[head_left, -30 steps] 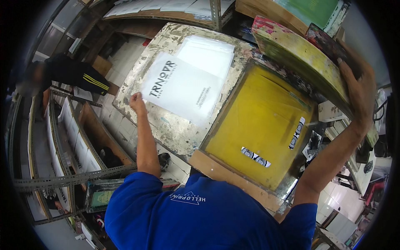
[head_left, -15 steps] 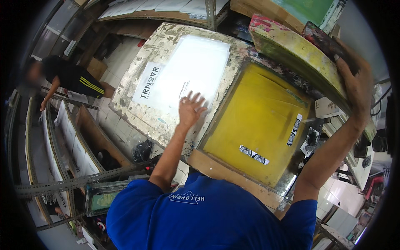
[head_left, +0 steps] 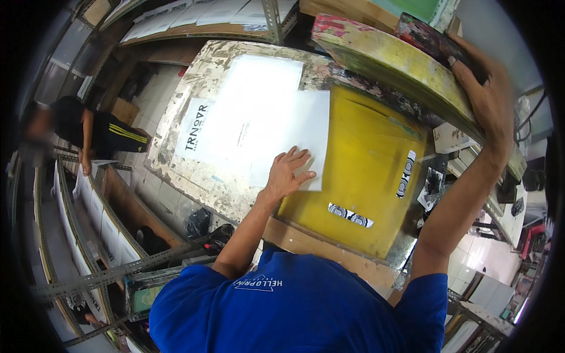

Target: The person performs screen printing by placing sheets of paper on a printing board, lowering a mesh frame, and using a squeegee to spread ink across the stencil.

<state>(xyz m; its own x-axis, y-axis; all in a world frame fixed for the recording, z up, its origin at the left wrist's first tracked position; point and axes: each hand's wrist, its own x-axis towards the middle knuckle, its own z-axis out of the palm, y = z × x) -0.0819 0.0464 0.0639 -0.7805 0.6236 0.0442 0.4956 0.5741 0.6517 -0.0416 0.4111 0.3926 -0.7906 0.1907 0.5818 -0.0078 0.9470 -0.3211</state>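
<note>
My left hand point(head_left: 288, 172) lies flat, fingers stretched and thumb apart, on a white sheet point(head_left: 312, 129). That sheet overlaps the right side of a white stack point(head_left: 253, 88) and the left part of a yellow board point(head_left: 365, 159). Two black-and-white patterned strips point(head_left: 351, 215) sit on the board. At the upper right, my right hand point(head_left: 489, 97) is closed round the end of a raised, tilted screen printing frame point(head_left: 394, 62), stained yellow and pink. A dark, paint-stained block point(head_left: 426, 38) rests against the frame, beneath my right thumb. My right fingertips are hidden.
The stack lies on a paint-worn table point(head_left: 176, 165), beside a white sheet with black lettering point(head_left: 191, 132). Racks point(head_left: 118, 217) of white sheets stand at left, where a person in dark clothes point(head_left: 88, 126) works. A shelf point(head_left: 200, 26) with papers runs behind.
My left hand has moved right, and a white sheet now reaches from the stack over the yellow board. My right hand keeps its hold on the raised frame. The view has shifted slightly.
</note>
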